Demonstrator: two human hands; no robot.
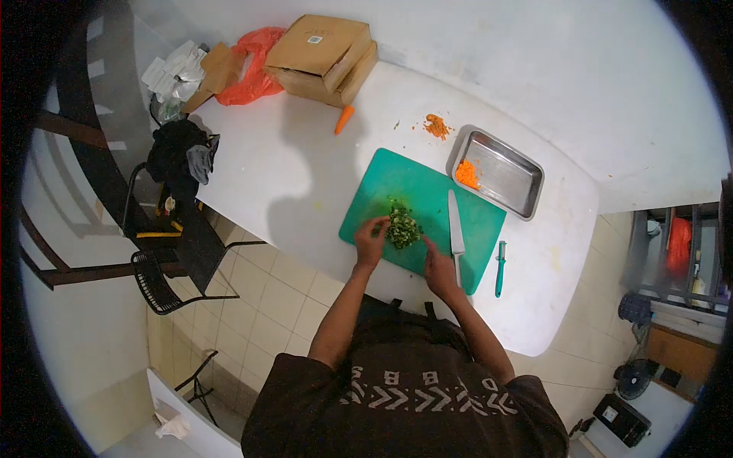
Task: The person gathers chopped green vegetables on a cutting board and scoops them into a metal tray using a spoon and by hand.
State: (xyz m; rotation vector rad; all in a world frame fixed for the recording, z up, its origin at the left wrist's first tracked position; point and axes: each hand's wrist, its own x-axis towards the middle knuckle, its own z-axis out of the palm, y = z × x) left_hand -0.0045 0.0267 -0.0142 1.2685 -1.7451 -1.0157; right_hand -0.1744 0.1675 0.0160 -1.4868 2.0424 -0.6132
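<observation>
Between the left hand (371,238) and the right hand (438,269), a small heap of chopped green leaves (403,228)

The heap sits on a flat green cutting board (374,174). Both hands bend their fingers by its sides; I cannot tell if they grip any leaves. Just right of the right hand lies a long, shiny knife (455,226), then a thin teal peeler (500,270). Beyond both hands, a silver metal tray (510,174) holds orange bits (466,174).

A white, round-cornered table (259,168) stands against a pale wall (550,69), a soft shadow (313,153) across its top. The floor (294,288) is cream tile with thin joints. On the left is a black chair (202,256); on the right, a rack (672,299) and a dark fan (634,379).
</observation>
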